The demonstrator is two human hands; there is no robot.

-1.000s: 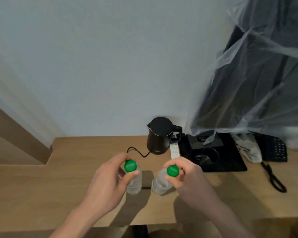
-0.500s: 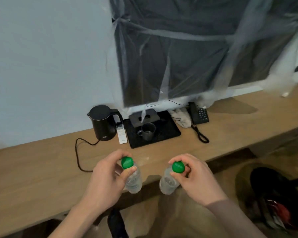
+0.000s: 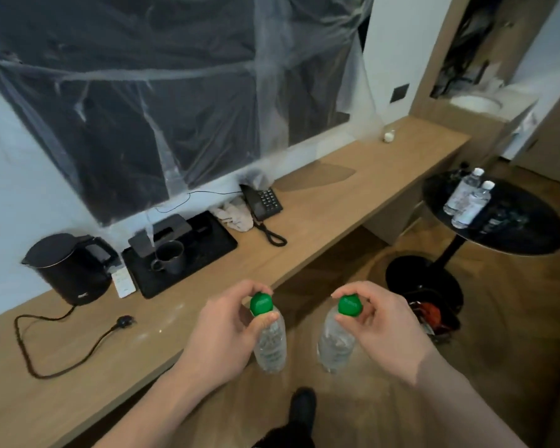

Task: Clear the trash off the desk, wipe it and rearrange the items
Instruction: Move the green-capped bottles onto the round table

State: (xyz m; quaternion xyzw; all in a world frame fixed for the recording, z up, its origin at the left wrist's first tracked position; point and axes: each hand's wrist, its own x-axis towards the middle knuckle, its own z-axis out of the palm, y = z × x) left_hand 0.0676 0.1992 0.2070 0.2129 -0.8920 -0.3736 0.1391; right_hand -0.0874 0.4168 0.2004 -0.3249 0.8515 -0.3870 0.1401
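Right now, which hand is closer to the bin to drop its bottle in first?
Probably the right hand. Its bottle hangs nearer the trash bin on the floor, while the left hand holds its bottle by the desk edge.

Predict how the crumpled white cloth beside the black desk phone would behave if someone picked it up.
The crumpled white cloth would probably hang limp, since it lies in soft folds. It looks light for its bulk, so one hand should lift it. It seems unlikely to roll or slip, slumped flat on the wooden desk against the black desk phone.
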